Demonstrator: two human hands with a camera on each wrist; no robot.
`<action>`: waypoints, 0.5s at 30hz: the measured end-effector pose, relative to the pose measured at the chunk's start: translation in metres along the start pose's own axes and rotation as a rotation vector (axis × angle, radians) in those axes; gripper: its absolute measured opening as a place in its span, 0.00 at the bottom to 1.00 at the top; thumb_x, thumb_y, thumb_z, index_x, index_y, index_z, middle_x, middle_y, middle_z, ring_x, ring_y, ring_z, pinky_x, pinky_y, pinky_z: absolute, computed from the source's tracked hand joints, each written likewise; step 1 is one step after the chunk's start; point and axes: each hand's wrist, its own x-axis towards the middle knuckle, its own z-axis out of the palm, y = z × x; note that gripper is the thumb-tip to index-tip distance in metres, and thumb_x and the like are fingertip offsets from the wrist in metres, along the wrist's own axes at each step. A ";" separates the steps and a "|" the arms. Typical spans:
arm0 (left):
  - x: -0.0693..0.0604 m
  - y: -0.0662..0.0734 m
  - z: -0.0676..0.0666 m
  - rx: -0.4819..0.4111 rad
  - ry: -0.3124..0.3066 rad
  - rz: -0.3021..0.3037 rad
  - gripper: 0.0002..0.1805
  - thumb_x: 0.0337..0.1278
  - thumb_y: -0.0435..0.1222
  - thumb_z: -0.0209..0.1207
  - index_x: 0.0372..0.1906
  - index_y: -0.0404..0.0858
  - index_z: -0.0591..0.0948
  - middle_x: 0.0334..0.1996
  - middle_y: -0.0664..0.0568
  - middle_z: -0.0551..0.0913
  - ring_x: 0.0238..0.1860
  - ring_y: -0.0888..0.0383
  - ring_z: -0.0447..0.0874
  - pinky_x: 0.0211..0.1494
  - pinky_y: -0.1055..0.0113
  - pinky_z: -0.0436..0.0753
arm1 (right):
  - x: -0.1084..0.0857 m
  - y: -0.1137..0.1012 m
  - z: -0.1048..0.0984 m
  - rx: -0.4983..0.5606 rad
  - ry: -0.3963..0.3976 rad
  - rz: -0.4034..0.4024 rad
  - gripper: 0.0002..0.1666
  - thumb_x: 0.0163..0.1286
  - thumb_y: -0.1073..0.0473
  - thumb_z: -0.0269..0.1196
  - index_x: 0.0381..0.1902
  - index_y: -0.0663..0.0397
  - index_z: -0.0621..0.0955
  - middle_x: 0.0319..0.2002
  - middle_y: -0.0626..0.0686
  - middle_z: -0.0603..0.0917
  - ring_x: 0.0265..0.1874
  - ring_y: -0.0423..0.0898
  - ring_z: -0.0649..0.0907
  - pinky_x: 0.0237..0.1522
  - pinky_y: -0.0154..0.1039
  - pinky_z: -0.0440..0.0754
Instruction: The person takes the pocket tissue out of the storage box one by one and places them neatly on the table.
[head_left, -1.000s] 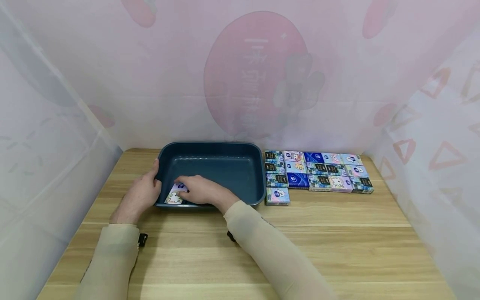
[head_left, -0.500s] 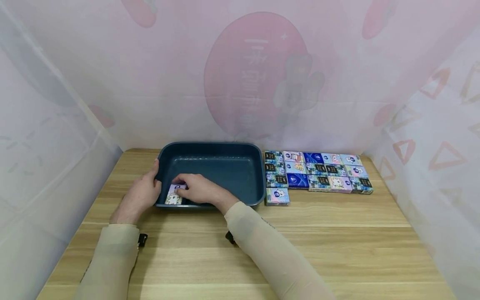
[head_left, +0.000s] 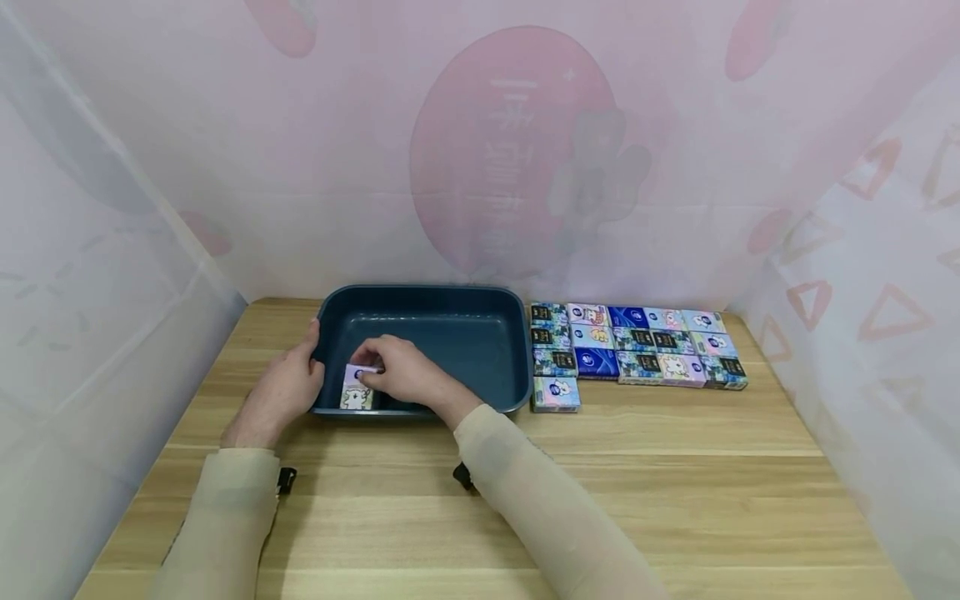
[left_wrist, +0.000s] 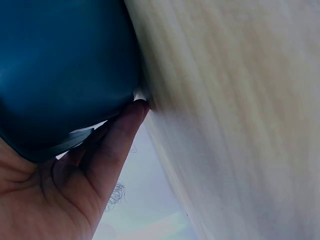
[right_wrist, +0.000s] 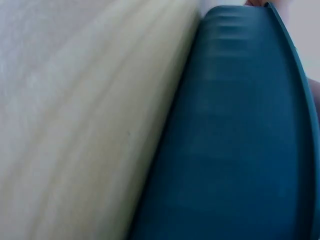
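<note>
A dark teal rectangular tray [head_left: 442,350] stands on the wooden table. My left hand [head_left: 285,383] grips its left side, thumb at the rim and fingers along the outside wall; the left wrist view shows this hand [left_wrist: 85,175] from below. Inside the tray's front left corner, my right hand [head_left: 397,371] pinches a small lilac and white tissue pack [head_left: 356,396] with a cartoon print. The fingers cover part of the pack's far end. In the right wrist view the tray's outer wall [right_wrist: 230,140] hides the pack and most of the right hand.
Right of the tray, several tissue packs [head_left: 636,337] lie flat in close rows, blue, dark floral and pastel. One pastel pack [head_left: 556,394] sits at the front left of the group. Printed fabric walls [head_left: 337,167] enclose the table [head_left: 525,508] behind and at the sides.
My right hand has shifted slightly right and away from me with the tissue pack. The pack, slanted before, now lies straighter. My left hand has stayed on the tray.
</note>
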 end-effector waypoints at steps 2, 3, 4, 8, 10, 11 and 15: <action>0.000 0.000 0.000 0.004 0.002 0.001 0.43 0.93 0.37 0.45 0.99 0.38 0.42 0.46 0.33 0.82 0.27 0.50 0.74 0.34 0.57 0.74 | -0.002 0.001 -0.006 -0.001 -0.032 -0.006 0.21 0.89 0.60 0.68 0.74 0.53 0.87 0.66 0.53 0.89 0.56 0.41 0.86 0.58 0.31 0.86; 0.000 0.000 0.000 0.006 0.004 0.004 0.43 0.92 0.37 0.45 0.99 0.38 0.43 0.44 0.35 0.81 0.27 0.50 0.74 0.33 0.57 0.74 | -0.004 0.001 -0.009 -0.009 -0.050 -0.006 0.23 0.89 0.60 0.68 0.76 0.52 0.86 0.68 0.54 0.89 0.56 0.41 0.86 0.59 0.31 0.86; 0.000 0.000 0.000 0.007 0.004 0.005 0.43 0.92 0.37 0.45 0.99 0.38 0.42 0.45 0.34 0.81 0.27 0.50 0.74 0.33 0.57 0.74 | -0.006 0.001 -0.012 -0.016 -0.069 -0.006 0.24 0.90 0.60 0.67 0.79 0.52 0.85 0.69 0.54 0.89 0.56 0.42 0.86 0.58 0.31 0.86; -0.001 0.000 0.000 0.003 0.008 0.018 0.43 0.92 0.36 0.45 0.99 0.37 0.43 0.35 0.42 0.76 0.25 0.52 0.73 0.32 0.57 0.73 | -0.013 0.003 -0.022 -0.034 -0.120 0.008 0.26 0.90 0.61 0.67 0.81 0.50 0.84 0.70 0.54 0.89 0.49 0.41 0.84 0.52 0.31 0.84; -0.001 0.000 0.000 0.003 0.014 0.024 0.43 0.91 0.35 0.45 0.99 0.36 0.44 0.32 0.44 0.74 0.24 0.52 0.72 0.31 0.57 0.73 | -0.018 0.004 -0.026 -0.016 -0.117 0.016 0.24 0.89 0.61 0.67 0.78 0.51 0.86 0.68 0.54 0.89 0.47 0.42 0.84 0.49 0.31 0.84; -0.001 0.001 0.000 0.003 0.019 0.027 0.43 0.91 0.35 0.45 0.99 0.35 0.44 0.31 0.45 0.73 0.24 0.52 0.72 0.31 0.57 0.73 | -0.020 0.005 -0.028 -0.005 -0.109 0.021 0.23 0.89 0.62 0.67 0.77 0.51 0.86 0.67 0.55 0.89 0.47 0.42 0.84 0.48 0.30 0.84; -0.001 0.002 0.000 0.005 0.029 0.031 0.43 0.91 0.35 0.46 0.98 0.35 0.45 0.31 0.45 0.73 0.25 0.52 0.72 0.32 0.57 0.73 | -0.031 0.008 -0.036 0.058 -0.069 0.036 0.22 0.88 0.64 0.67 0.74 0.53 0.87 0.67 0.58 0.89 0.50 0.45 0.86 0.47 0.30 0.84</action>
